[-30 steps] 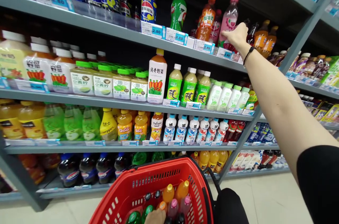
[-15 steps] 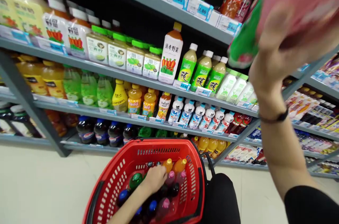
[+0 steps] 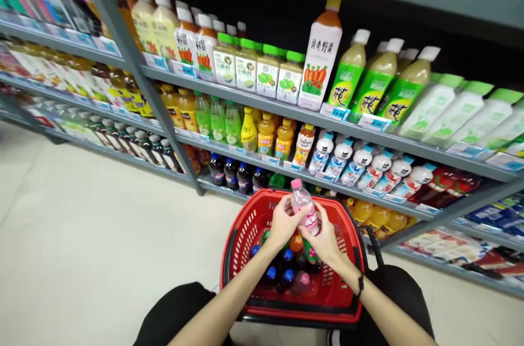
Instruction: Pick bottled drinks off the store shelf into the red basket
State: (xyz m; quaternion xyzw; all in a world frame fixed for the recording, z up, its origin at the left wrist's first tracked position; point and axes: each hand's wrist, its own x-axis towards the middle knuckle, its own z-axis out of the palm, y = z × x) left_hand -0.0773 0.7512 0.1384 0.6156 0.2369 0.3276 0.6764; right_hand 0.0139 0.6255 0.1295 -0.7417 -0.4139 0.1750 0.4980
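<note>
A pink bottle [image 3: 303, 209] with a pink cap is held upright over a red shopping basket [image 3: 241, 242]. My left hand [image 3: 282, 224] is closed on its left side. My right hand [image 3: 325, 237], with a black band at the wrist, grips its right side and lower part. Inside the basket stand several bottles [image 3: 282, 275] with blue, orange, green and pink caps. The basket rests in front of my knees.
Grey shelves [image 3: 368, 133] full of drink bottles run across the back, with price tags on their edges. A slanted shelf post [image 3: 155, 100] reaches the floor left of the basket. Pale tiled floor [image 3: 102, 242] stretches to the left.
My right hand has brought the pink bottle down from the top shelf to the basket. My left hand has risen from the bottles in the basket and taken hold of it. The view has tilted downward.
</note>
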